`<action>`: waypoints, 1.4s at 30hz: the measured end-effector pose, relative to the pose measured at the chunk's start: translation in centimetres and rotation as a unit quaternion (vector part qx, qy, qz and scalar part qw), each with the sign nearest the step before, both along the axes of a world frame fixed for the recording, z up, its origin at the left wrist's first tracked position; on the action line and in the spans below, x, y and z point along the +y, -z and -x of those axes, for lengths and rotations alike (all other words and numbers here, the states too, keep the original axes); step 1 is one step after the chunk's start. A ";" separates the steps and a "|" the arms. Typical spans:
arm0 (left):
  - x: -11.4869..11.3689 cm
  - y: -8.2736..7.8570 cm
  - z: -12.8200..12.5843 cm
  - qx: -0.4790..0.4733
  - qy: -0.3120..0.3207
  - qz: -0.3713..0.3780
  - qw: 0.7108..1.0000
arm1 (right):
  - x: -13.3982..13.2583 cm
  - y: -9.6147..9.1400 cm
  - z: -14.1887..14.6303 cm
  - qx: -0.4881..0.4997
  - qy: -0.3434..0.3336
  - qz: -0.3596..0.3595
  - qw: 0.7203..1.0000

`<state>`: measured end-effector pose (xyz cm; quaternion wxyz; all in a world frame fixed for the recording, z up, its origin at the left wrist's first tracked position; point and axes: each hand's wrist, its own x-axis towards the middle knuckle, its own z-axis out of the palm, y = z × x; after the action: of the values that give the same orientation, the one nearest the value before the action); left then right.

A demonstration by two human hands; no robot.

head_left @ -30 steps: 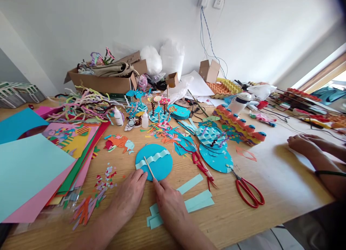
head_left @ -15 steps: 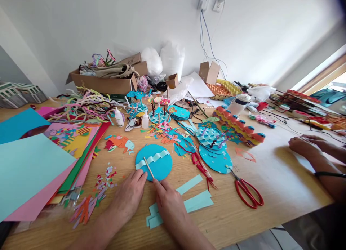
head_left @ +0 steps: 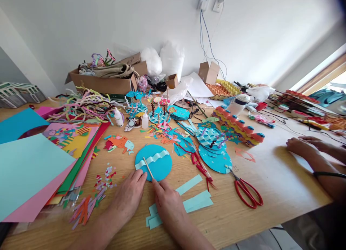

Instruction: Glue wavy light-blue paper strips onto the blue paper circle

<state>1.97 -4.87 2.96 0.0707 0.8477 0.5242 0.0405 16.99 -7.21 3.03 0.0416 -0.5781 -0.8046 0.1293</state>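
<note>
A round blue disc (head_left: pixel 159 170) lies flat on the table, with a wavy pale-aqua paper strip (head_left: pixel 155 157) running across it. My left hand (head_left: pixel 132 190) is closed at the disc's lower left edge, fingertips on the rim. Between the fingers of my right hand (head_left: pixel 169 203) is a thin wooden stick (head_left: pixel 148 168), its far tip touching the wavy strip near its left part. Flat pale-aqua paper strips (head_left: pixel 198 202) lie beside and partly beneath my right hand.
Red-handled scissors (head_left: pixel 247 192) lie to the right, near decorated blue discs (head_left: pixel 216 160). Two glue bottles (head_left: pixel 118 117) stand behind. Coloured sheets (head_left: pixel 35 174) and paper scraps (head_left: pixel 88 210) are on the left. Another person's hands (head_left: pixel 305 147) rest at the far right.
</note>
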 end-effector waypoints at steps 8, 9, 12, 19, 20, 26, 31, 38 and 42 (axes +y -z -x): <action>0.0 0.6 0.0 0.000 -0.006 -0.022 1.000 | 0.3 -0.4 -0.3 0.075 0.016 0.018 0.997; 0.0 0.6 0.0 0.000 -0.008 -0.025 1.000 | 0.3 -0.3 -0.4 0.113 0.023 0.015 0.993; -0.1 0.5 0.0 -0.001 -0.009 -0.023 1.000 | 0.3 0.0 -0.7 0.207 0.038 -0.014 0.978; -0.1 0.7 0.1 -0.026 -0.014 -0.019 0.999 | -0.3 -0.3 -1.9 0.280 0.006 -0.114 0.953; -0.1 0.7 0.1 -0.032 -0.015 -0.023 0.999 | -0.6 -0.6 -2.4 0.279 0.003 -0.124 0.952; 0.0 -0.6 -0.2 -0.003 -0.017 0.020 1.000 | -2.9 -1.1 -6.0 0.249 0.015 -0.143 0.958; -0.4 -2.5 0.1 0.002 -0.001 0.048 0.999 | -4.5 0.1 -8.3 0.214 0.015 -0.134 0.967; -2.1 -3.5 0.6 -0.020 0.040 0.057 0.997 | -5.3 1.0 -9.1 0.210 -0.015 -0.096 0.973; -3.1 -2.7 0.7 -0.055 0.021 0.058 0.997 | -5.2 1.2 -9.6 0.218 -0.024 -0.102 0.970</action>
<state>1.26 -7.95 5.66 0.1495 0.8493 0.5033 0.0553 26.55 -12.38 1.83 0.2711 -0.5096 -0.7986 0.1705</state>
